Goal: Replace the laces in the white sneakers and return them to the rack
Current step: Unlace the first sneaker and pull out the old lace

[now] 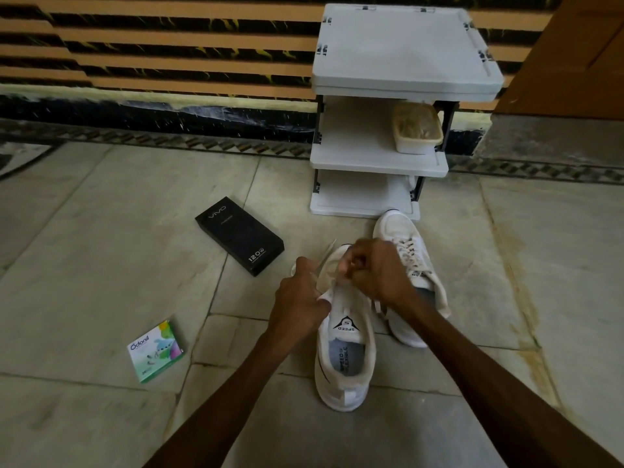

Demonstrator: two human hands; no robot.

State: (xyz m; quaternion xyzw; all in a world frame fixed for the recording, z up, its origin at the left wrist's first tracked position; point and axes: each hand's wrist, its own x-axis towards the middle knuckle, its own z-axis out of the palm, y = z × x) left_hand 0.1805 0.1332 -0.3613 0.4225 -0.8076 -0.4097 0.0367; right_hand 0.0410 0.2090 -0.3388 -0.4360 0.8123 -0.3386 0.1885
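Two white sneakers stand on the floor in front of the white rack [378,163]. The near sneaker [344,363] points away from me, its tongue showing a "SPEED" label. My left hand [299,300] grips its left upper edge and a cream lace [326,253] that runs up and away. My right hand [374,270] is curled over the eyelets, pinching the lace. The far sneaker [410,251] lies to the right, laced, partly hidden by my right arm.
A black phone box [239,236] lies on the stone floor left of the shoes. A small green Odonil box [156,351] sits nearer, further left. A plastic container [417,131] rests on the rack's middle shelf. A striped wall runs behind.
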